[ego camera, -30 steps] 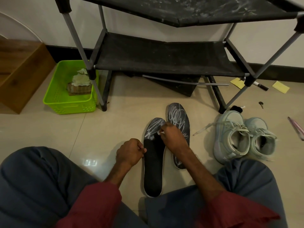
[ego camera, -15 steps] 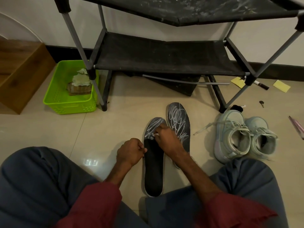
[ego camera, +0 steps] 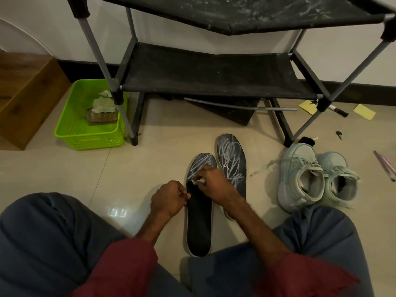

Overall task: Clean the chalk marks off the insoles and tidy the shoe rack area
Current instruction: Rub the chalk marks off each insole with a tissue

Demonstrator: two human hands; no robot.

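Left hand is pinching the edge of the near insole, I'm guessing to stop it sliding on the floor. Right hand is pinching a small white bit against the chalky toe end. The second insole is lying just beside it.

Your left hand and right hand are bare. Behind each hand the forearm is uncovered up to a loose dark red sleeve: the left sleeve and the right sleeve, each ending in a wide, creased cuff. Outward of both hands, your legs are covered by slate-blue trousers of soft, folded, plain fabric.
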